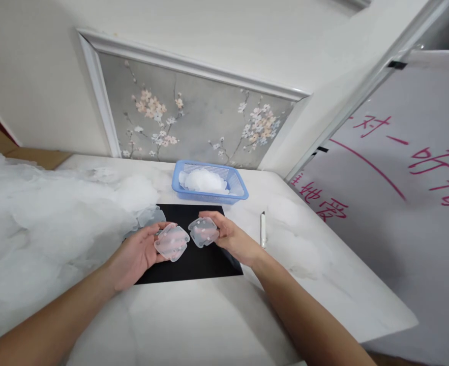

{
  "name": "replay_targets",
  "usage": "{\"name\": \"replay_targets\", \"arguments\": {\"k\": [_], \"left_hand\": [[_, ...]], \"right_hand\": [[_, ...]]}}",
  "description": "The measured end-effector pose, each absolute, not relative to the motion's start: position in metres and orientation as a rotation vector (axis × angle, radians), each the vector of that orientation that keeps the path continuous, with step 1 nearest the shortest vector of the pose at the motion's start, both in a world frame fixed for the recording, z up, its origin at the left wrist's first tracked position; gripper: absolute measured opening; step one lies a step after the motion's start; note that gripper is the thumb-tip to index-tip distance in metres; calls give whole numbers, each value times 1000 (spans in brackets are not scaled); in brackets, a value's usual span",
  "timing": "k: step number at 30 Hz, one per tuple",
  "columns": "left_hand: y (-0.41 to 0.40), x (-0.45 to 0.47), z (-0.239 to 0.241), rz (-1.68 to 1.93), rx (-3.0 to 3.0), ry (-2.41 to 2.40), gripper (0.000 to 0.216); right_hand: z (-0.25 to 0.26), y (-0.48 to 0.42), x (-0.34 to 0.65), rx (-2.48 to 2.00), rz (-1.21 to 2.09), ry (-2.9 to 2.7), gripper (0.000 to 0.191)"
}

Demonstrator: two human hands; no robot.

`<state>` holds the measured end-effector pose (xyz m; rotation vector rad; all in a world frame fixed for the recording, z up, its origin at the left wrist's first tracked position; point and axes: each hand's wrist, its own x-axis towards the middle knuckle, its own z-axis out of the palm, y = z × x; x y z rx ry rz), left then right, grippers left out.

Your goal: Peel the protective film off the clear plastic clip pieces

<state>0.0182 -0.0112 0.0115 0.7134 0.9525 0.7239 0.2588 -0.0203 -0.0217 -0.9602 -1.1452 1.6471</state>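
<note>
My left hand (138, 251) holds a translucent, squarish plastic piece (172, 242) with rounded corners and small studs, gripped at its left edge. My right hand (228, 235) holds a second translucent plastic piece (203, 232) of the same kind, fingers curled round its right side. Both pieces hover side by side, nearly touching, just above a black mat (193, 256) on the white table (193, 315). Another clear piece (150, 216) lies at the mat's far left corner.
A blue plastic basket (239, 192) with several clear pieces stands beyond the mat. A large heap of translucent plastic (37, 213) covers the table's left side. A small white tool (263, 229) lies right of the mat. A paper sheet with red writing (399, 168) hangs at right.
</note>
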Motion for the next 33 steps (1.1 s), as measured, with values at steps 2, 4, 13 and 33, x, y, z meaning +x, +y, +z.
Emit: {"name": "replay_targets", "arguments": {"k": [2, 4, 13, 33], "left_hand": [[-12, 20, 14, 723, 726, 968, 28], [-12, 21, 15, 719, 730, 979, 28], [-8, 18, 10, 709, 750, 940, 30], [-10, 17, 14, 718, 1114, 1130, 72]], "right_hand": [[-27, -18, 258, -1072, 1493, -1260, 31], [-30, -16, 258, -1202, 1315, -1341, 16], [-26, -16, 257, -996, 1716, -842, 35], [-23, -14, 258, -954, 1858, -785, 37]]}}
